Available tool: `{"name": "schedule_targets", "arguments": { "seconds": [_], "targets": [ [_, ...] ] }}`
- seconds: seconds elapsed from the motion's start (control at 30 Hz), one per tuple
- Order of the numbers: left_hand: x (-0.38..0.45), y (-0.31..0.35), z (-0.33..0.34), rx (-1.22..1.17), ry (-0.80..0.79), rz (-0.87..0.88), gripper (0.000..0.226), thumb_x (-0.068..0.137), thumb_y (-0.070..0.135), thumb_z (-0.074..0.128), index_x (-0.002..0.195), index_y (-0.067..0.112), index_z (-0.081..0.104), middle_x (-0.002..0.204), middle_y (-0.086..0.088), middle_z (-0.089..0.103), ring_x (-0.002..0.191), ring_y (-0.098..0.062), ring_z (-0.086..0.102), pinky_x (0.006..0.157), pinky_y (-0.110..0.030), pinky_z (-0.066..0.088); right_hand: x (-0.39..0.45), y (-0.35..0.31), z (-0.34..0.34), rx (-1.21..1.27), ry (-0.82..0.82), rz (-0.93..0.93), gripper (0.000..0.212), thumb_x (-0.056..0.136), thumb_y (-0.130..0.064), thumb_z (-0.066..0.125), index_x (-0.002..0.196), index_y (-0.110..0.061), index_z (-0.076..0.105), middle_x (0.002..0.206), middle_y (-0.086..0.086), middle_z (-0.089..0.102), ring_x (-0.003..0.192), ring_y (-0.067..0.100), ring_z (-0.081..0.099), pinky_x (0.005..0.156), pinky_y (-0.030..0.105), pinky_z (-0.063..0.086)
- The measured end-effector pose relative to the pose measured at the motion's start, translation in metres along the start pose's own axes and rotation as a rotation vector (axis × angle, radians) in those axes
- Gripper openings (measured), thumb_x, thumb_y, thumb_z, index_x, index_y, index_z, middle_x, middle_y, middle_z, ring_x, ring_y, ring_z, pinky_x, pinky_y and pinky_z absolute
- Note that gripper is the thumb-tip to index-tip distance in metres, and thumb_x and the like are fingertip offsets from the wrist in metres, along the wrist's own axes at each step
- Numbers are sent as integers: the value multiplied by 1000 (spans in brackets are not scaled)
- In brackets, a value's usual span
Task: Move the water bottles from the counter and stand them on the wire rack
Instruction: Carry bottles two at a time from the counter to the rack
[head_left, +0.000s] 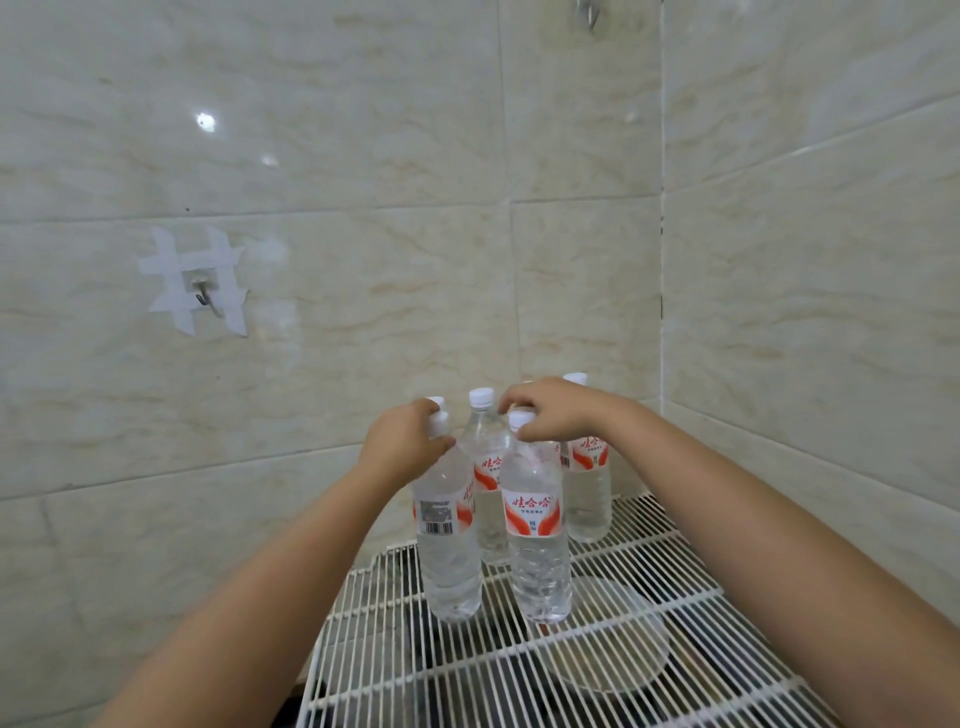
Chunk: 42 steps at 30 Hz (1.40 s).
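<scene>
Rack: our wire rack (649, 649) carries all four bottles upright.
Left hand (402, 447): closed round the front-left bottle (447, 525) at its neck, steadying it on the bars.
Right hand (550, 410): fingers pinch the front-right bottle (537, 535) at its cap.
Behind: two bottles (485, 467) (587, 483), partly hidden.
Counter: out of view.

The scene is evenly and brightly lit from above. Two small white glare spots are reflected on the glossy cream marble-patterned wall tiles (363, 156). Shadows are soft and faint. Tile joints are bowed toward the frame edges by wide-angle distortion. Focus is slightly soft overall, and the near forearms are mildly blurred.
</scene>
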<state>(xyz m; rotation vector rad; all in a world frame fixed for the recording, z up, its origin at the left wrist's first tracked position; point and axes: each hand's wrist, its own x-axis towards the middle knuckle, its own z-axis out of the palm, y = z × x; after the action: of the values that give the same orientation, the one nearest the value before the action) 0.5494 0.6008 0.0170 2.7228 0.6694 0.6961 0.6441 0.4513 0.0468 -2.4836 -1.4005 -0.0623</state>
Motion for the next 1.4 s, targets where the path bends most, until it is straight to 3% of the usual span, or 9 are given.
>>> {"name": "schedule_targets", "arguments": {
  "seconds": [0.1,0.2,0.27,0.37,0.47,0.67,1.07,1.23,1.4],
  "targets": [
    [1,0,-4,-51,-30,36,52,87,24,61,134,10,43,136,-10,51,120,-28,51,94,-33,42,-1,-3,2,-87,3,15,40,91,-26,49,129,-14,48,133,8,52,116,23,51,92,31,42],
    [3,-6,-8,-121,-86,77,48,87,18,61,131,9,46,135,-10,52,112,-24,53,85,-26,40,-4,1,7,-110,88,53,42,91,-37,50,127,-15,50,127,10,55,107,23,54,80,30,42],
    [4,-9,-11,-164,-118,84,46,87,16,61,130,10,48,133,-11,53,104,-21,53,85,-25,41,-5,4,10,-119,132,70,39,91,-35,50,124,-14,52,125,10,56,109,25,53,77,30,40],
    [3,-5,-10,-90,-120,71,50,87,23,60,134,12,44,137,-11,50,118,-25,51,97,-34,42,-6,7,13,-66,162,96,35,91,-30,50,121,-11,53,122,11,56,108,26,53,74,27,36],
    [2,4,-5,27,-49,43,54,87,29,60,136,15,42,137,-11,50,123,-27,49,96,-35,43,-5,8,15,-11,222,136,33,92,-25,50,121,-10,53,123,11,57,109,26,54,75,27,38],
    [6,5,-2,-51,-11,51,49,86,22,62,132,15,48,139,-6,50,126,-24,47,99,-33,40,5,3,18,103,274,98,33,91,-17,50,123,-9,52,125,13,58,113,29,53,91,35,43],
    [10,-6,3,-252,-18,172,45,85,11,63,128,6,52,133,-13,55,119,-25,54,99,-29,41,20,0,27,126,221,-10,40,93,-20,50,132,-11,46,130,16,54,117,29,51,94,31,40],
    [15,-11,4,-268,25,170,43,84,11,64,126,5,54,126,-13,61,111,-25,59,90,-24,42,26,3,29,107,246,-15,33,92,-18,51,123,-8,54,107,15,59,111,30,53,86,29,40],
    [17,-5,5,-196,-20,200,44,85,16,64,127,8,54,130,-12,58,113,-27,57,94,-29,42,28,7,33,134,291,-10,32,91,-19,53,119,-6,57,111,17,61,107,30,55,81,29,40]
  ]
}}
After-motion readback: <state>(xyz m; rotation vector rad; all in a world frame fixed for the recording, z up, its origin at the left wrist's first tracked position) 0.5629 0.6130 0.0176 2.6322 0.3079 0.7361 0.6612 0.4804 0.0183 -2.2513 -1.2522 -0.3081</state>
